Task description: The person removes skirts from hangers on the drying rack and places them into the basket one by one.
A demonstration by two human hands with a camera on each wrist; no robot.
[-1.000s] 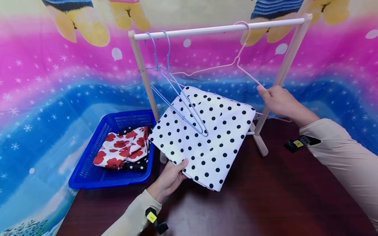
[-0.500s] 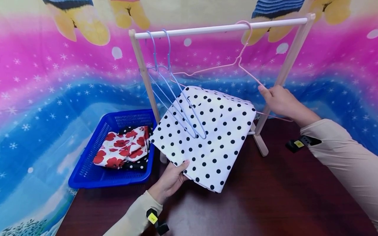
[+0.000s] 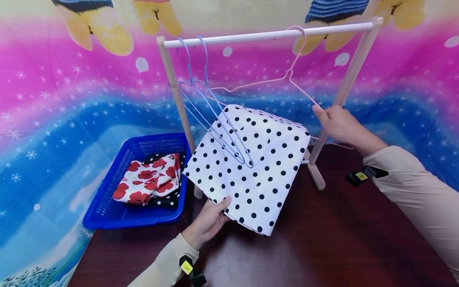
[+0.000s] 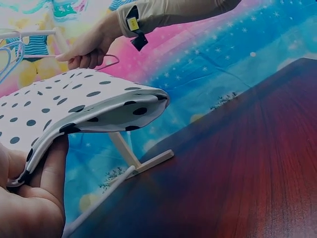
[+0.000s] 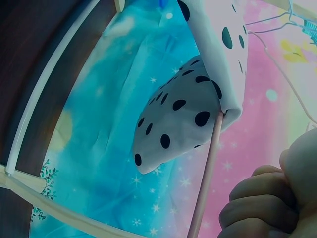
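Note:
A folded white cloth with black polka dots (image 3: 251, 171) is draped over the lower bar of a pink wire hanger (image 3: 258, 83). That hanger's hook sits on the rack's white rail. My left hand (image 3: 209, 223) pinches the cloth's near lower edge, thumb on top and fingers beneath, as the left wrist view also shows. My right hand (image 3: 338, 123) grips the right shoulder of the pink hanger, its fingers curled. In the right wrist view the cloth (image 5: 183, 109) hangs down on both sides of the hanger bar (image 5: 210, 173).
Two blue hangers (image 3: 206, 79) hang at the rail's left end and overlap the cloth in the head view. A blue basket (image 3: 97, 199) at left holds a red-flowered cloth (image 3: 147, 179) and a black dotted cloth (image 3: 168, 200). The wooden rack (image 3: 351, 67) stands on a dark table (image 3: 322, 239).
My left hand has shifted slightly right and down with the cloth's edge. The blue hangers have swung a little. My right hand keeps its hold on the pink hanger.

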